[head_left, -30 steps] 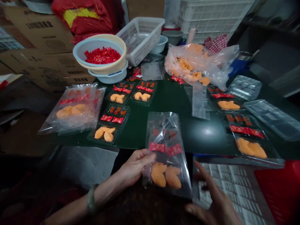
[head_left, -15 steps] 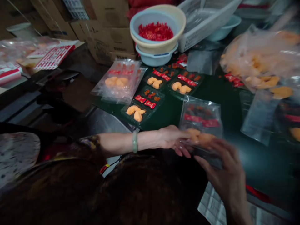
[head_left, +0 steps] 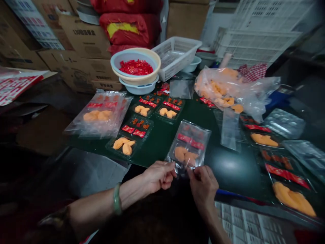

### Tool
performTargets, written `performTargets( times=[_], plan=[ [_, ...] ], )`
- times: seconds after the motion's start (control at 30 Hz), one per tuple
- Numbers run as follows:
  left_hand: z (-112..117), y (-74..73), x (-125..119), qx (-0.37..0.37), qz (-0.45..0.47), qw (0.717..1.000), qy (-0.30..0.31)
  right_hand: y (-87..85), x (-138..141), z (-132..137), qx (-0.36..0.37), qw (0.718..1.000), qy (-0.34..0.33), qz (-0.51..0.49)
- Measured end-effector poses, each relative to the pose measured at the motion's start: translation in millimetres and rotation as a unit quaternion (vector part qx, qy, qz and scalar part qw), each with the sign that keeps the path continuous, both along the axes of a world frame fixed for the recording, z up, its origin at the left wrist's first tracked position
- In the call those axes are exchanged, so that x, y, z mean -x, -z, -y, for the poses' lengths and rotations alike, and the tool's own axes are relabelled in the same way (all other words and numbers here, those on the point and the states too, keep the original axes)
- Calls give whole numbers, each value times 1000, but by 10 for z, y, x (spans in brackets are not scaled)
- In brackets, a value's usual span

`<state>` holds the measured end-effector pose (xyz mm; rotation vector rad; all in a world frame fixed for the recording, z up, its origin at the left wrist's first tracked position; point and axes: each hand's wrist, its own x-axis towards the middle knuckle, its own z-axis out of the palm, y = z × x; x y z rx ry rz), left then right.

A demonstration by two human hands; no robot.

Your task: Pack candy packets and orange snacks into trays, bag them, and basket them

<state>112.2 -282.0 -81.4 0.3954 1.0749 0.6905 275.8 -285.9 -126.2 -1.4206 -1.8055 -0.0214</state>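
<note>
The left hand [head_left: 159, 176] and right hand [head_left: 203, 183] sit just apart, fingers pinching. The left forearm [head_left: 93, 205] slants in from the side.

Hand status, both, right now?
Left hand: closed, pinching the clear plastic bag at its near edge.
Right hand: closed, pinching the same edge.

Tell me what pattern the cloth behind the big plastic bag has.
Red-and-white checks on the cloth, best seen in the head view.

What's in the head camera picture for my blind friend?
A left hand and right hand pinch the end of a clear plastic bag holding a dark tray of orange food. Red packets fill a pale blue bowl on a dark green table.
</note>
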Motion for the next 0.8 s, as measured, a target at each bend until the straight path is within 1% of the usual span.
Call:
performTargets(
  times=[0.1,0.13,0.17,0.2,0.27,0.3,0.33,0.37,0.4,0.43,0.47,0.5,0.57,0.67,0.7,0.77,0.8],
  plan=[
    [72,25,-23,-13,19,999,30,-8,71,-6,-5,1000,14,-24],
    [108,32,4,-16,12,999,41,-7,85,-3,-5,999,14,-31],
    [144,31,56,-20,-4,998,65,-4,90,2,-6,999,12,-34],
    [177,19,132,-27,-28,993,108,3,86,10,-7,999,7,-30],
    [202,-37,329,-66,-112,971,201,29,52,27,-12,1000,-7,-9],
    [183,-78,431,-103,-174,955,215,45,27,34,-18,1000,-15,5],
    [137,-120,518,-148,-241,939,195,63,-1,37,-24,999,-23,20],
    [66,-159,578,-191,-301,923,146,80,-27,36,-30,999,-31,33],
    [-27,-190,603,-223,-343,909,84,93,-51,32,-37,998,-37,42],
    [-133,-210,590,-237,-359,902,31,101,-71,27,-44,997,-42,48],
    [-242,-216,540,-235,-351,906,1,103,-87,23,-50,996,-47,50],
    [-342,-208,461,-223,-329,918,-6,96,-103,21,-56,996,-51,51],
    [-487,-161,260,-192,-284,939,22,60,-139,30,-71,995,-49,54],
    [-543,-56,22,-183,-251,946,95,-33,-230,49,-104,992,-29,60],
    [-529,-30,-12,-198,-226,948,101,-70,-265,39,-117,991,-28,61],
    [-472,-28,-1,-235,-155,959,42,-163,-304,-15,-140,986,-66,64],
    [-432,-64,44,-245,-112,963,6,-226,-293,-56,-149,982,-99,69]
  ],
)
